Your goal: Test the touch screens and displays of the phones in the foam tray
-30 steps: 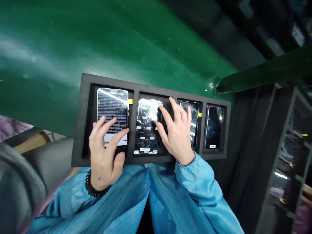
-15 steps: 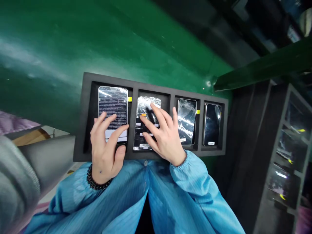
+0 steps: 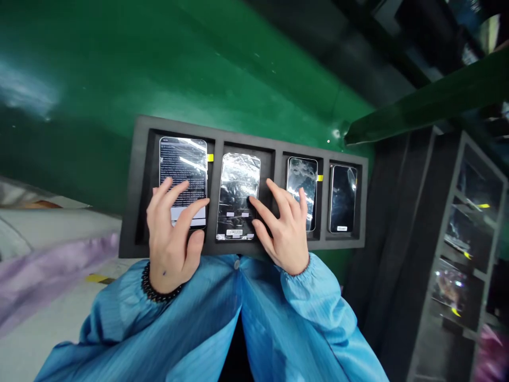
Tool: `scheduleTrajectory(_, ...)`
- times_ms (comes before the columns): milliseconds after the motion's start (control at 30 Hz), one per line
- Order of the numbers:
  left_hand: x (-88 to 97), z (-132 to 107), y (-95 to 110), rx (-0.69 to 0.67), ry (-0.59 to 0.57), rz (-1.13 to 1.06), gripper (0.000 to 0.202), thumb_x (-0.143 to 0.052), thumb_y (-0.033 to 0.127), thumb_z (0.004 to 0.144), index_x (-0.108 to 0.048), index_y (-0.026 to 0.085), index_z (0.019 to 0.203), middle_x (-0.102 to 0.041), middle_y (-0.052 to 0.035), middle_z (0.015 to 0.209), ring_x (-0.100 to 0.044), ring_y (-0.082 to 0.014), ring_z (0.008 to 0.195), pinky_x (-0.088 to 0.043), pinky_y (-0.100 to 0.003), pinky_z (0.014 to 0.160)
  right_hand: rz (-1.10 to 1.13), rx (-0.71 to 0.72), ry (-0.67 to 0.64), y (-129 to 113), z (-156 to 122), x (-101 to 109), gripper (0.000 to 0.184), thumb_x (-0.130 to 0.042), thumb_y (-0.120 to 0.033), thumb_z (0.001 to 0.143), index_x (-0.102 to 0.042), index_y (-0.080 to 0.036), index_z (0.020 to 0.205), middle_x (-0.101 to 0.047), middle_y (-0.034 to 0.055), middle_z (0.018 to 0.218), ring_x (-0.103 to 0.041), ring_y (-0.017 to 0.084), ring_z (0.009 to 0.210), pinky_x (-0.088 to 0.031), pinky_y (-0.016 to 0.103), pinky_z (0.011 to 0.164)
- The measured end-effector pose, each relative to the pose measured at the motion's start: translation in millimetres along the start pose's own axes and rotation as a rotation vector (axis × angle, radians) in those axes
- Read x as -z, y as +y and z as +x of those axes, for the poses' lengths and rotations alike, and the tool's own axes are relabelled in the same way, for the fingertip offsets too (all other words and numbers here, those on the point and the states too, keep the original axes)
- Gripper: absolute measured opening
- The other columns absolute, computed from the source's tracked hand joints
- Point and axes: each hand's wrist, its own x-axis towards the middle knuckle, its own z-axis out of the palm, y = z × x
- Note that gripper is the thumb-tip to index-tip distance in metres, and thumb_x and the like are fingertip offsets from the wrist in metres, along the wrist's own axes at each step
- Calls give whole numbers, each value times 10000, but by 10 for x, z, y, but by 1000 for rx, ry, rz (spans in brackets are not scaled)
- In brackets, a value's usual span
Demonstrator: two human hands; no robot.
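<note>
Phones lie face up across the middle of the frame, one in each of the four compartments of a dark tray. At the left end, the first phone is lit with lines of small text, so we judge its part to be under way; a yellow tab shows at its right edge. Our left hand spreads over its lower half, fingers apart and closed around nothing; which fingertips press the glass we cannot tell. Near the centre, the second phone, under glossy film, shows small pale blocks, and we judge it in hand too. Our right hand is open, index fingertip at that phone's right edge, contact unclear, little finger over the third phone. Glare hides whether that screen is lit. Right of centre, the fourth phone looks dark, with neither hand on it, so we take it as waiting; how much is finished overall we cannot tell. At the right edge of the frame, another tray holds glossy items, too blurred to make out.
</note>
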Motion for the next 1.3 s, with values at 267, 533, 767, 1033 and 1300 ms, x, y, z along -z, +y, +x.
scheduleTrajectory(267, 0, 4, -16, -9, -6, 21, 441, -368, 363, 984, -601, 263, 1346, -421, -69, 1555, -300, -335, 1522, -244, -600, 1282, 26, 72, 0, -16, -173, 4, 297, -487, -334, 1006, -682, -279, 1223, -523, 82, 1528, -511, 252, 1348, -166, 574, 1262)
scheduleTrajectory(533, -22, -1, -35, -29, 10, 24, 453, -349, 397, 990, -607, 253, 1334, -444, -106, 1527, -305, -329, 1519, -243, -590, 1279, 82, 227, -72, -181, -17, -73, 382, -453, -434, 1020, -629, -243, 1299, -448, 123, 1586, -457, 271, 1397, -95, 627, 1259)
scheduleTrajectory(767, -16, 11, -26, -36, 18, 28, 452, -346, 396, 989, -615, 242, 1317, -457, -116, 1510, -310, -326, 1514, -251, -566, 1272, 230, 351, -57, -165, -91, -55, 350, -444, -412, 1030, -705, -227, 1172, -527, 114, 1527, -480, 234, 1380, -71, 560, 1281)
scheduleTrajectory(1033, -6, 1, -26, -17, 14, 24, 466, -330, 439, 989, -596, 301, 1346, -439, -68, 1536, -299, -311, 1521, -251, -570, 1278, 204, 333, -170, -185, -99, -33, 370, -425, -427, 1037, -677, -268, 1257, -463, 82, 1582, -474, 241, 1389, -122, 589, 1276)
scheduleTrajectory(1300, 4, 7, -17, -17, 14, 29, 478, -313, 453, 992, -601, 306, 1344, -449, -65, 1527, -311, -306, 1516, -261, -567, 1278, 193, 276, -114, 0, -200, 33, 391, -402, -421, 1042, -755, -270, 1115, -526, 68, 1533, -521, 250, 1341, -130, 607, 1272)
